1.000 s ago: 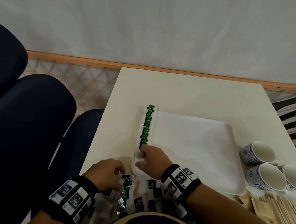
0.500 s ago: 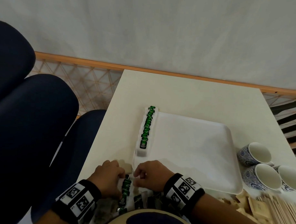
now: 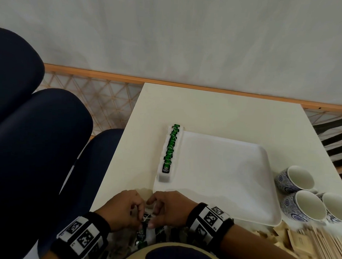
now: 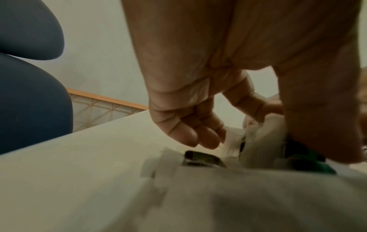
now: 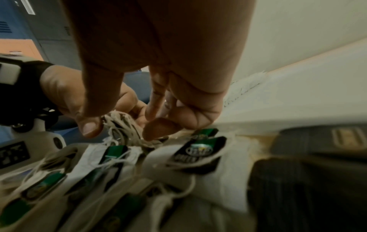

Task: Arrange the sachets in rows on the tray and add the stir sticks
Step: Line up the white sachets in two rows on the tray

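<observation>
both hands pinch at one tea sachet: the left hand (image 3: 122, 211) and right hand (image 3: 168, 208) meet fingertip to fingertip at the table's near edge, just off the tray's near left corner, and the right wrist view shows the right thumb and a finger closing on a crumpled sachet with tangled string (image 5: 123, 125), the left fingers curled at its other side. how much of that sachet each hand really holds is hard to make out, the hands cover it from above. the loose pile of sachets (image 5: 111, 158) under the hands is blurred and partly hidden by the person's body at the bottom of the head view, so no count there. both wrists angle inward, knuckles up, marker bands showing. on the white tray (image 3: 232, 170), one row of green-tagged sachets (image 3: 170, 150) runs along its left edge, overlapping too tightly to count. three blue patterned cups (image 3: 299, 194) sit at the table's right edge, the last one cut off. the wooden stir sticks (image 3: 323, 249) lie in a bundle at the near right corner, cut off by the frame.
</observation>
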A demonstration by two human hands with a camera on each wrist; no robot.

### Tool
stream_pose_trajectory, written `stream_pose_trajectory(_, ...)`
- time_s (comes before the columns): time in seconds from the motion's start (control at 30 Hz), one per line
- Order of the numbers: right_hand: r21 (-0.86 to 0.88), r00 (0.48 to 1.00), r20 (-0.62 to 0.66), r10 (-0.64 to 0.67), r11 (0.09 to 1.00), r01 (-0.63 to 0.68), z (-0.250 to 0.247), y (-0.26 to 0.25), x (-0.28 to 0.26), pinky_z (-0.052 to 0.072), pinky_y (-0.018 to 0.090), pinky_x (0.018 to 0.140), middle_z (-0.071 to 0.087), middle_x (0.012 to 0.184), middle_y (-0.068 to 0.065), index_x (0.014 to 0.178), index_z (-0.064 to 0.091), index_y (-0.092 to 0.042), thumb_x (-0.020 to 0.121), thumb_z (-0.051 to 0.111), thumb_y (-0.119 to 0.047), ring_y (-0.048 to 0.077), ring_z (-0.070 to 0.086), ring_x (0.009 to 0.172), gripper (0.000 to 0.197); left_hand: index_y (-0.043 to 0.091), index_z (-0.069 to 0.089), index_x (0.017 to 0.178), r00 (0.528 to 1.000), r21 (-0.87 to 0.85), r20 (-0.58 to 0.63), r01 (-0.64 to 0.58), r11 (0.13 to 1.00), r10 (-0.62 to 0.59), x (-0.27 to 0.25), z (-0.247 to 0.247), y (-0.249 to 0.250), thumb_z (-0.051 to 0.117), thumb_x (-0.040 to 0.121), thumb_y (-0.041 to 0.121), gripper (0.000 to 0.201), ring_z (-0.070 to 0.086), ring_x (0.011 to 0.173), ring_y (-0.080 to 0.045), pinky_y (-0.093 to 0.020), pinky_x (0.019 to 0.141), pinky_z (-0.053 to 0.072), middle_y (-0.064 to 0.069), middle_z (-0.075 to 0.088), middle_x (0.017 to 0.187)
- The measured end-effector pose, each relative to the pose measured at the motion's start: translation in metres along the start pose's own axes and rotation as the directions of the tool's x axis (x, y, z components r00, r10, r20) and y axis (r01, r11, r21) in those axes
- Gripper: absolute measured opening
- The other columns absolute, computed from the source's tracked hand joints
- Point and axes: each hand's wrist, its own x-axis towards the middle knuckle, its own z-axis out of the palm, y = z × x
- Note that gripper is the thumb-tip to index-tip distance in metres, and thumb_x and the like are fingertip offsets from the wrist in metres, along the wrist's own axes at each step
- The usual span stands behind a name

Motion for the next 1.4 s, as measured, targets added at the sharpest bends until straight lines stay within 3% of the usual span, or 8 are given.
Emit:
stream_pose_trajectory(0.17,-0.058,0.997,-0.06,-0.056,0.997,0.052,0.001,0.001,0.001,0.049,0.024,0.079,0.065,0.093,-0.006,0.106,0.066,-0.018,0.08,0.077,-0.032,0.007,0.057,0.084,0.031,0.029,0.053,0.079,0.996,-0.1,-0.047,0.067,0.993,-0.072,0.0,0.004,-0.003,0.077,0.062,0.014,0.034,0.047,0.06,-0.002,-0.016,0.057,0.042,0.007,0.058,0.076)
stream_pose_trajectory(0.27,-0.081,0.989,-0.132,-0.066,0.995,0.055,0.003,0.0,0.003,0.047,0.026,0.081,0.065,0.105,-0.002,0.114,0.062,-0.023,0.077,0.077,-0.038,0.009,0.056,0.088,0.042,0.032,0.052,0.09,0.994,-0.09,-0.074,0.077,0.993,-0.084,0.002,0.005,-0.006,0.074,0.061,0.015,0.04,0.046,0.066,-0.006,-0.017,0.059,0.043,0.007,0.058,0.089)
stream_pose_trajectory(0.5,-0.241,0.985,-0.145,-0.094,0.969,0.057,0.004,0.0,0.007,0.048,0.03,0.076,0.062,0.1,0.004,0.1,0.07,-0.018,0.081,0.072,-0.037,0.019,0.059,0.09,0.027,0.037,0.05,0.07,0.994,0.041,-0.098,0.05,0.998,-0.046,0.004,0.005,-0.008,0.07,0.074,0.015,0.03,0.051,0.071,-0.004,-0.011,0.063,0.04,0.012,0.055,0.082)
stream_pose_trajectory(0.63,-0.262,0.981,-0.124,-0.147,0.959,0.111,0.005,0.0,0.006,0.048,0.031,0.074,0.066,0.097,0.008,0.103,0.073,-0.016,0.086,0.067,-0.034,0.023,0.062,0.089,0.026,0.035,0.055,0.066,0.994,-0.029,-0.081,0.075,0.997,-0.077,0.002,0.003,-0.009,0.078,0.067,0.02,0.028,0.054,0.075,-0.005,-0.017,0.068,0.047,0.011,0.058,0.085)
stream_pose_trajectory(0.87,0.035,0.977,-0.163,-0.138,0.989,0.145,-0.011,-0.002,0.001,0.049,0.024,0.076,0.067,0.083,-0.004,0.094,0.073,-0.018,0.087,0.069,-0.033,0.006,0.059,0.076,0.017,0.038,0.054,0.111,0.988,-0.301,0.135,0.111,0.947,-0.073,-0.014,-0.022,0.002,0.092,0.049,0.028,0.074,0.057,0.103,-0.004,-0.019,0.083,0.051,0.014,0.057,0.114)
stream_pose_trajectory(1.03,0.312,0.989,-0.139,-0.046,0.946,0.088,-0.023,-0.007,0.0,0.051,0.023,0.074,0.066,0.072,-0.012,0.084,0.073,-0.027,0.087,0.071,-0.032,0.003,0.06,0.071,0.006,0.025,0.054,0.123,0.98,-0.557,0.198,0.1,0.825,0.015,-0.018,-0.032,0.0,0.089,0.063,0.021,0.069,0.066,0.106,-0.017,-0.03,0.09,0.053,-0.003,0.067,0.115)
stream_pose_trajectory(1.2,0.431,0.997,-0.062,-0.042,0.9,0.065,-0.021,-0.014,0.001,0.051,0.019,0.07,0.07,0.077,0.004,0.087,0.07,-0.021,0.092,0.065,-0.025,0.013,0.067,0.074,0.008,0.014,0.054,0.124,0.978,-0.702,0.203,0.118,0.702,0.038,-0.017,-0.028,-0.003,0.077,0.075,0.021,0.054,0.062,0.101,-0.021,-0.035,0.085,0.05,-0.007,0.065,0.11)
stream_pose_trajectory(1.4,0.438,0.994,-0.097,-0.058,0.894,0.095,-0.016,-0.021,0.007,0.055,0.023,0.066,0.071,0.084,0.019,0.091,0.064,-0.016,0.096,0.06,-0.024,0.015,0.067,0.068,0.009,0.004,0.055,0.119,0.985,-0.785,0.171,0.157,0.599,-0.035,-0.011,-0.014,-0.006,0.074,0.067,0.03,0.062,0.064,0.09,-0.028,-0.043,0.081,0.051,-0.017,0.066,0.101)
